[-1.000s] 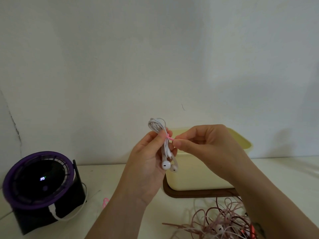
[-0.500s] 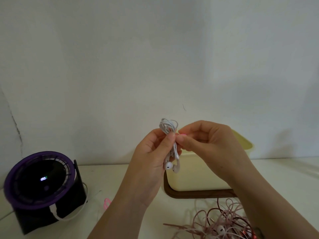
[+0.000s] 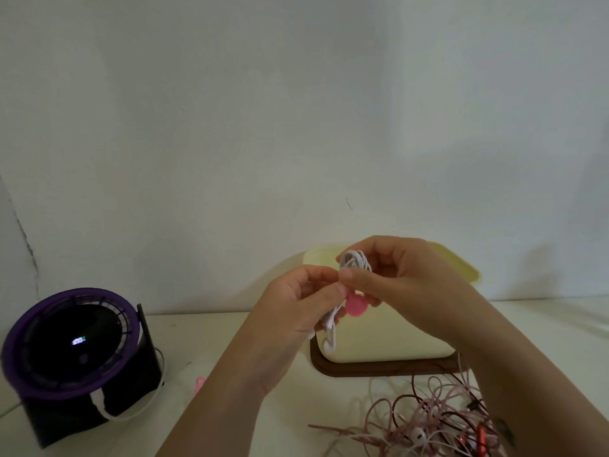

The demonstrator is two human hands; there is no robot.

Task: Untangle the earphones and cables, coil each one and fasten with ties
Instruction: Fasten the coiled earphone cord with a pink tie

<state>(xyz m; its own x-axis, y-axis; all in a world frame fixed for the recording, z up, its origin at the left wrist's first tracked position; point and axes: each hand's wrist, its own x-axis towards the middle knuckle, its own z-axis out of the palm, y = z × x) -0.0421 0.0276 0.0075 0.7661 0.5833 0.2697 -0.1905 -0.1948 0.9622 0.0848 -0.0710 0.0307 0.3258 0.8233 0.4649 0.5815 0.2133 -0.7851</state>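
The white earphones (image 3: pixel 354 261) are coiled and held above the bench (image 3: pixel 230 344). Their long axis runs from 12 to 6 o'clock, with the earbuds hanging at 6.

- **Right hand (image 3: pixel 407 285):** pinches the coil's upper loops from 3 o'clock.
- **Left hand (image 3: pixel 293 311):** pinches the bundle from 9 o'clock.
- **Pink tie (image 3: pixel 356 305):** sits at mid-coil, between both thumbs.

Fastening appears to be the current step. Free room lies at 9 o'clock. The cream box (image 3: pixel 395 338) stands behind, and the cable tangle (image 3: pixel 428 420) lies at 5 o'clock.

White earphones (image 3: pixel 354 260), pink tie (image 3: pixel 356 305), cream box (image 3: pixel 389 338), seemingly brown base (image 3: pixel 379 370).
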